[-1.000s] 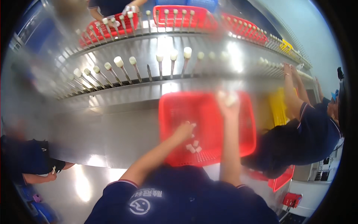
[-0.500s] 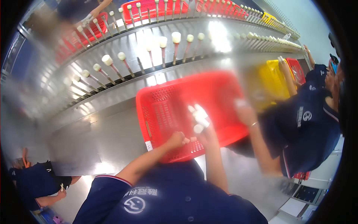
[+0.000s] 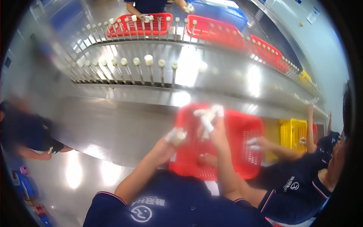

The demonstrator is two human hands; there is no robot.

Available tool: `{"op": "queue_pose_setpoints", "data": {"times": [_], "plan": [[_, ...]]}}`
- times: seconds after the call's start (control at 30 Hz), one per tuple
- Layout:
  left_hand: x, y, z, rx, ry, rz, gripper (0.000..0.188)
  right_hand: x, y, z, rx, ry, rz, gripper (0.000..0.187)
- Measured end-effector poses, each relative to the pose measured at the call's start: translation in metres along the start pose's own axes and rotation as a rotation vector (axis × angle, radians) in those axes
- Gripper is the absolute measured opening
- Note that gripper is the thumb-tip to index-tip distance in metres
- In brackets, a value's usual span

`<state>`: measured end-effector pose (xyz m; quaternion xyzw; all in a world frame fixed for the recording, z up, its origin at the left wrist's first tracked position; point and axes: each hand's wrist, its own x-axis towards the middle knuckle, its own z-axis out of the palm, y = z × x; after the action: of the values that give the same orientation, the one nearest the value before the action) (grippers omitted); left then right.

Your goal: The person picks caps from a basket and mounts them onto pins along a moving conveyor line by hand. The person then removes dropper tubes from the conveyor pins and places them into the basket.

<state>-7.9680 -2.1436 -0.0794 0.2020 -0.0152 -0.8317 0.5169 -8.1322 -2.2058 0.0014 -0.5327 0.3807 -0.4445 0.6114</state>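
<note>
In front of me, above the left end of a red perforated basket (image 3: 247, 123), my left hand (image 3: 163, 148) is closed on a short cream-white cylindrical piece (image 3: 179, 138). White coverings show on its fingertips. My right hand (image 3: 216, 130) is over the same basket, its white-covered fingers curled round something pale; blur hides its shape. Beyond both hands, a row of upright metal rods carries similar white cylindrical pieces (image 3: 148, 59) on the rod tops.
To the right, a co-worker's hand (image 3: 257, 143) reaches into the red basket; another bare hand (image 3: 208, 159) shows inside it. A yellow basket (image 3: 293, 132) stands farther right. A second rod row and red baskets (image 3: 215, 28) lie across the metal table (image 3: 124, 117). Another person (image 3: 28, 130) stands at left.
My view has turned, and the red basket sits farther right and lower. My left hand has risen from the basket's near edge, a cream-white piece now showing in it. Someone across the table is in view.
</note>
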Motion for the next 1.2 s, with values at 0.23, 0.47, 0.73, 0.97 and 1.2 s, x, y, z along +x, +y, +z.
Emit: {"op": "queue_pose_setpoints", "data": {"times": [0.23,0.47,0.73,0.97,1.2], "plan": [[-0.073,0.038,-0.028,0.553,-0.185,-0.076,0.041,0.162,0.019,0.014,-0.929,0.269,-0.646,0.03],[-0.108,0.158,-0.043,0.555,-0.124,0.247,0.05,0.205,0.059,0.035,-1.258,0.46,-0.571,0.033],[-0.105,0.289,-0.052,0.982,0.158,0.806,0.035,0.214,0.041,0.104,-1.39,0.608,-0.369,0.035],[-0.087,0.427,-0.04,1.388,0.73,1.339,0.033,0.216,0.049,0.146,-1.284,0.766,-0.402,0.038],[-0.105,0.483,-0.06,1.596,0.807,1.344,0.034,0.214,0.068,0.17,-1.241,0.845,-0.49,0.038]]}}
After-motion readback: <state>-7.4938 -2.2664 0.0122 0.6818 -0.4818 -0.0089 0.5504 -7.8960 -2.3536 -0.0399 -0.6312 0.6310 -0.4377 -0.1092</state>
